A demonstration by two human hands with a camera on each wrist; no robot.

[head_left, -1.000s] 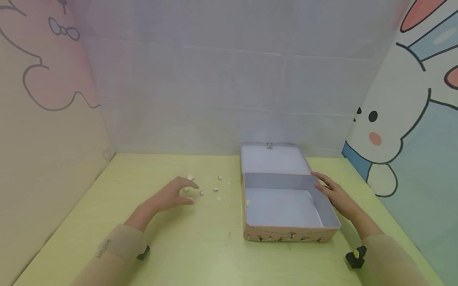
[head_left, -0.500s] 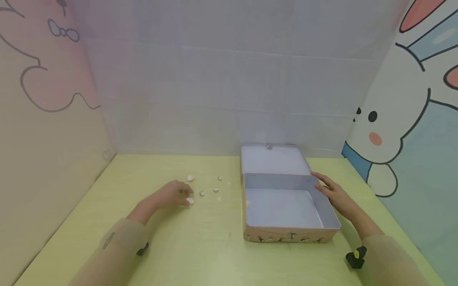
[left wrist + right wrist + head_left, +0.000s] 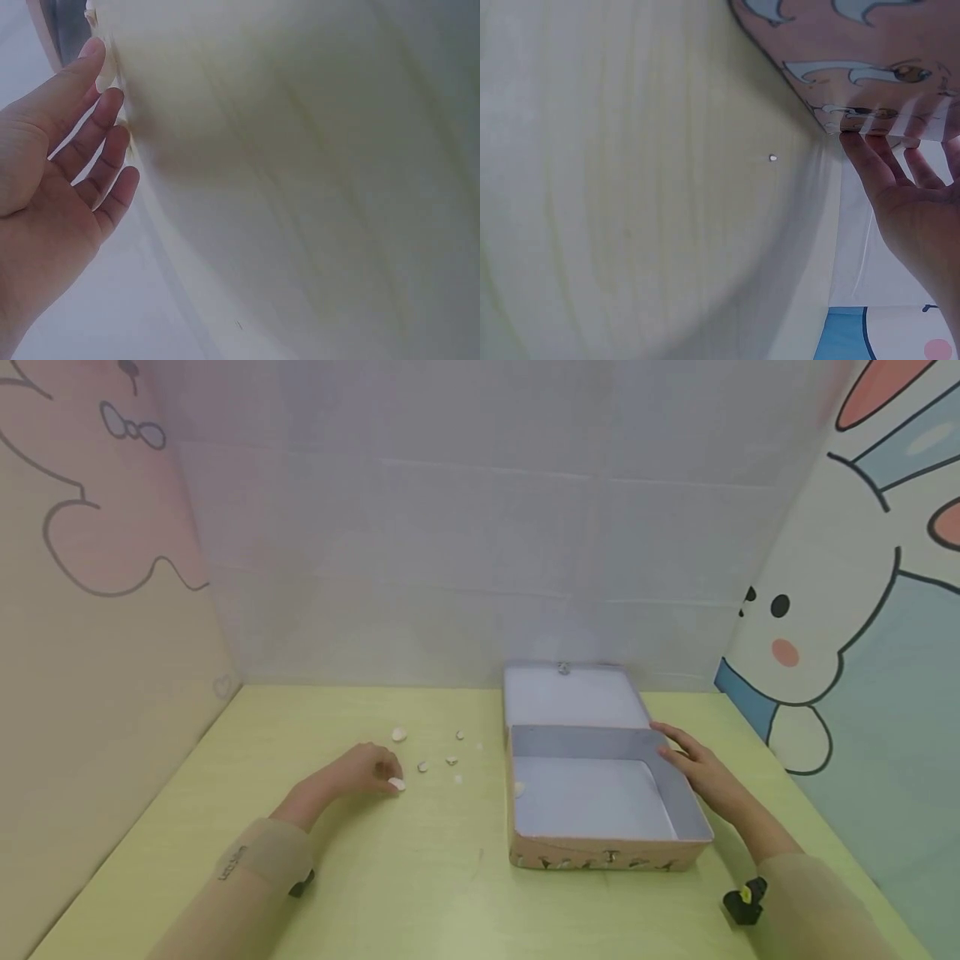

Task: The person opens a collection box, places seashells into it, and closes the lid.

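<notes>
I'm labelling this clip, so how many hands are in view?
2: the left hand pinches a small white piece left of the open box; the right hand touches the box's right side. No others show.

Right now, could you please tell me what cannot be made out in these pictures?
Head view: part of the white piece, hidden by the left hand pinching it.
Head view: the lettering on the left sleeve, too small and blurred to read.
Right wrist view: much of the box, cut off by the top and right edges.
Right wrist view: part of the right hand, cut off by the right edge.
</notes>
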